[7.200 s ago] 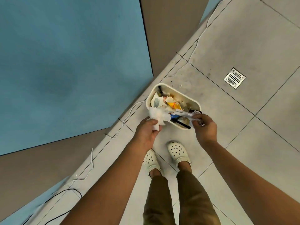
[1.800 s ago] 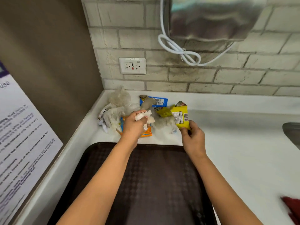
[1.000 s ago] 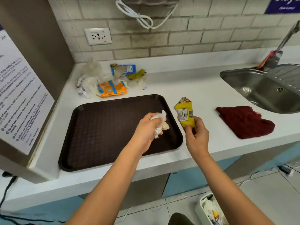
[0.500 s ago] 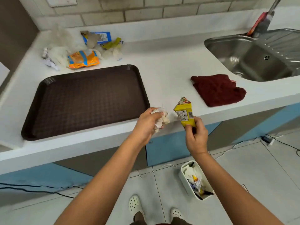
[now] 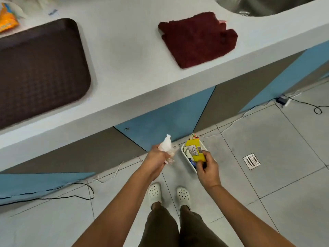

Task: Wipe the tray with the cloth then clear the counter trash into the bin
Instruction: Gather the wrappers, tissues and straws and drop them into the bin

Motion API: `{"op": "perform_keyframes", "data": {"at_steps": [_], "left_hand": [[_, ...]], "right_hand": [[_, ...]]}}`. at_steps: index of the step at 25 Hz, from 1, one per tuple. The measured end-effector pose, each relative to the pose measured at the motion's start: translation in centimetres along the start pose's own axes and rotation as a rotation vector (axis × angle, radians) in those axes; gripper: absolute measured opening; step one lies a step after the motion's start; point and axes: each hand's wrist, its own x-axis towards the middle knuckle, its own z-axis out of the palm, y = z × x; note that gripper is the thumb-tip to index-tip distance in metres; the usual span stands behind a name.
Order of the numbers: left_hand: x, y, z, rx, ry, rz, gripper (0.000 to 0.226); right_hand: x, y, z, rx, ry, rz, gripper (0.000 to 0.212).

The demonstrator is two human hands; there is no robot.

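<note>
Head cam is looking pretty much straight down, so you get your own arms coming up from the bottom of the frame. Your left hand [image 5: 156, 160] is just left of centre, fingers curled tight round a crumpled white tissue wad [image 5: 166, 146] that pokes up out of your fist. Your right hand [image 5: 207, 166] sits a bit right of centre, pinching a yellow carton [image 5: 194, 149] by its lower end, with the barcode side facing you. That carton is right over the white bin [image 5: 188, 162] on the floor tiles, which is mostly hidden behind it and your hand; you can just make out some trash inside. The tissue wad is just left of the bin's rim, not over it. The two hands are near each other but not touching. Up on the white counter [image 5: 124, 56], the dark brown tray [image 5: 41, 68] fills the upper left, and the dark red cloth [image 5: 197, 38] lies flat in the upper middle-right, well apart from the tray. An orange wrapper [image 5: 7, 21] peeks in at the top left corner beside the tray's far edge. A sink [image 5: 267, 5] edge shows at the top right. Your white clogs [image 5: 154, 192] are below centre, and a floor drain [image 5: 251, 160] sits to the right of the bin.
</note>
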Motion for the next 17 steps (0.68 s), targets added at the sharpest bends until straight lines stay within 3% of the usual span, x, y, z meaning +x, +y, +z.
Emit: {"op": "perform_keyframes", "data": {"at_steps": [4, 8, 17], "left_hand": [[5.5, -3.3, 1.6, 0.058, -0.088, -0.015, 0.031], [11.6, -7.9, 3.2, 0.049, -0.08, -0.093, 0.024], [22.0, -16.4, 6.8, 0.008, -0.038, -0.26, 0.03]], "right_hand": [[0.1, 7.5, 0.4, -0.112, -0.005, 0.258, 0.034], [0.6, 14.1, 1.5, -0.06, 0.05, 0.433, 0.032], [2.3, 25.2, 5.9, -0.106, 0.096, 0.554, 0.032]]}}
